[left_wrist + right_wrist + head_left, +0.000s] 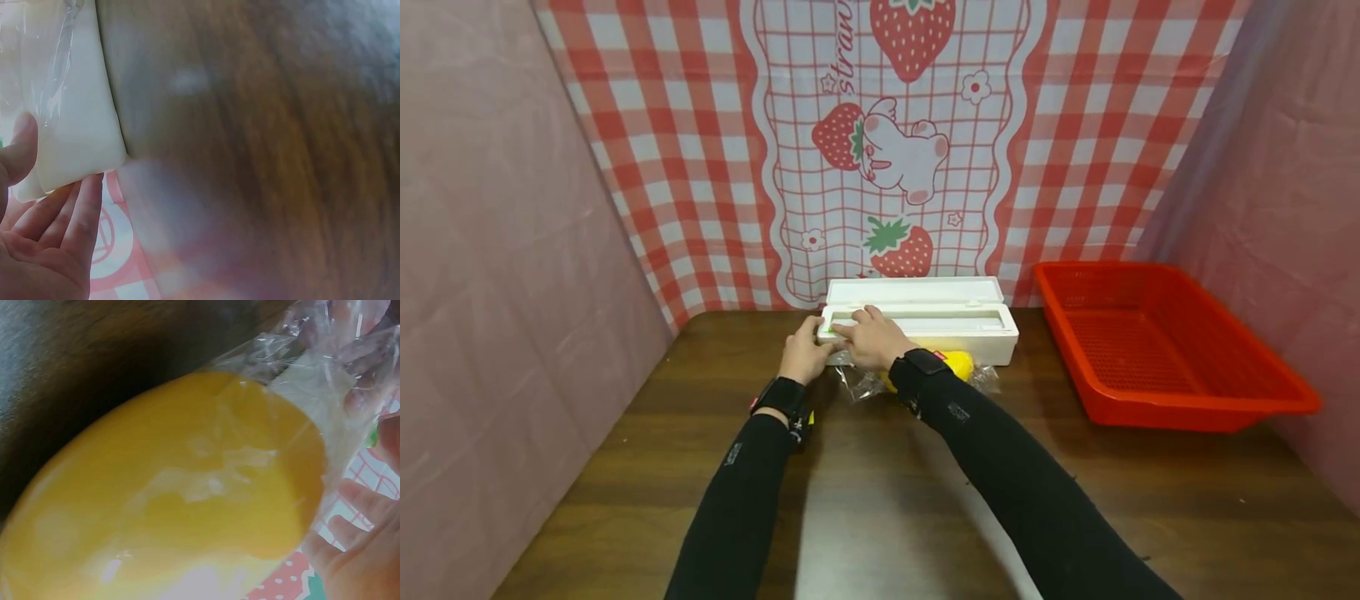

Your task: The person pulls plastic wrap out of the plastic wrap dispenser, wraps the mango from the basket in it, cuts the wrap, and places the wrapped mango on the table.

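A long white box (925,346), which looks like a cling film dispenser, stands on the table with its lid (913,291) raised. My left hand (805,354) grips its left end, thumb on the front and fingers behind, as the left wrist view shows. Reaching over the box's left part, my right hand (876,340) touches a small green piece (831,328) with one finger, its other fingers extended. Before the box lies a smooth, rounded yellow thing (169,481) under clear plastic film (269,353). The right wrist partly hides it in the head view.
To the right stands a red plastic basket (1097,404) with perforated sides. A red-and-white checked cloth (700,125) with strawberries hangs behind the brown wooden table (647,467). Pink cloth (497,250) hangs on both sides.
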A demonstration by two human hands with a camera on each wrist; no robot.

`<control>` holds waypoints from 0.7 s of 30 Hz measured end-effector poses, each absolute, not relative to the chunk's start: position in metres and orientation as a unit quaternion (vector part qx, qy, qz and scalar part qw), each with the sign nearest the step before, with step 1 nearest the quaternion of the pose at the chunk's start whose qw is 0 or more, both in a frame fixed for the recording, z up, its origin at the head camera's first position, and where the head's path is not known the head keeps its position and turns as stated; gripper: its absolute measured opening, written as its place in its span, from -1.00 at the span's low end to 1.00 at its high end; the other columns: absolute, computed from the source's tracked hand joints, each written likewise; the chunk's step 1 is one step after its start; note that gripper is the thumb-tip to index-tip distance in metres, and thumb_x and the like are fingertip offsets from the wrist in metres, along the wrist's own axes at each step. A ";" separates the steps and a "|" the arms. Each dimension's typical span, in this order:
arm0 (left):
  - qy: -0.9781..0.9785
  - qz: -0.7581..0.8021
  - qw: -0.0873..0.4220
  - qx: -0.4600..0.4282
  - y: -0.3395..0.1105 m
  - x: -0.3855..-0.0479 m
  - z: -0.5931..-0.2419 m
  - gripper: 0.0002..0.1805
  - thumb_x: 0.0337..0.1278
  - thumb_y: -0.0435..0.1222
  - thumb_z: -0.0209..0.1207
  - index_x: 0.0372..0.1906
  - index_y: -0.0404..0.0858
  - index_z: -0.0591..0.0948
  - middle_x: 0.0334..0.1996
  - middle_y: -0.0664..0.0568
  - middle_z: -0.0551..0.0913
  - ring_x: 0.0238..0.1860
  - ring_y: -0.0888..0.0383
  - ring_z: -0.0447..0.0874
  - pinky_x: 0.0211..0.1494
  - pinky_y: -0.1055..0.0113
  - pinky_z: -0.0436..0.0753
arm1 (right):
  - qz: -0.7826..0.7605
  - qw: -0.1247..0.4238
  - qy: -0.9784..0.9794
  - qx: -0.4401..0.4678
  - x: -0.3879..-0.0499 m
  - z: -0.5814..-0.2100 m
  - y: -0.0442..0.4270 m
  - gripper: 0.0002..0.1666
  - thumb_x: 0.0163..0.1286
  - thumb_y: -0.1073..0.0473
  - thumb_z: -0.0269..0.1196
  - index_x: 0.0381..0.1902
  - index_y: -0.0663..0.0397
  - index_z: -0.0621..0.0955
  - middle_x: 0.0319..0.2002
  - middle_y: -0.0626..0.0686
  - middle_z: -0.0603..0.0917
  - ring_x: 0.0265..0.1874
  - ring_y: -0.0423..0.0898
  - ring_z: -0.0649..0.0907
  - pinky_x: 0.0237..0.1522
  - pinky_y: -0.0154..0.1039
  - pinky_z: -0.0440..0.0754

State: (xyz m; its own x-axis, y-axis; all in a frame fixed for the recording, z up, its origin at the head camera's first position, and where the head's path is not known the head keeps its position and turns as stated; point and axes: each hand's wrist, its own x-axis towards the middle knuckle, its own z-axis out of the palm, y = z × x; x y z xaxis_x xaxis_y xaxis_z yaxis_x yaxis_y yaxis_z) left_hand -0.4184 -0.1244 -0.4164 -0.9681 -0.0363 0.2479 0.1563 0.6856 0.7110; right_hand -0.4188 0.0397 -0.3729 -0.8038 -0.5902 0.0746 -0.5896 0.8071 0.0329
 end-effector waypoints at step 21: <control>-0.907 -0.402 0.122 -0.031 -0.123 -0.417 -0.418 -0.30 0.20 -0.15 0.42 0.38 -0.25 0.44 0.17 -0.34 0.62 0.16 -0.27 0.58 0.21 -0.11 0.50 | 0.007 0.059 -0.955 0.290 -0.414 -0.374 0.060 -0.49 0.64 0.16 -0.04 0.47 -0.13 0.45 0.41 0.20 0.42 0.48 0.19 0.26 0.45 0.03 0.27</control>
State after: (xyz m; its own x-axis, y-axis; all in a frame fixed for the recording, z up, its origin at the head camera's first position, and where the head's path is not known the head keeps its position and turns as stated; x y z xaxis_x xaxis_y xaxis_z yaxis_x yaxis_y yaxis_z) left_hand -0.4166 -0.1233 -0.4181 -0.9681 -0.0425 0.2470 0.1545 0.6748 0.7217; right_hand -0.4142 0.0603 -0.3737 -0.8253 -0.5526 0.1165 -0.5541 0.8322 0.0216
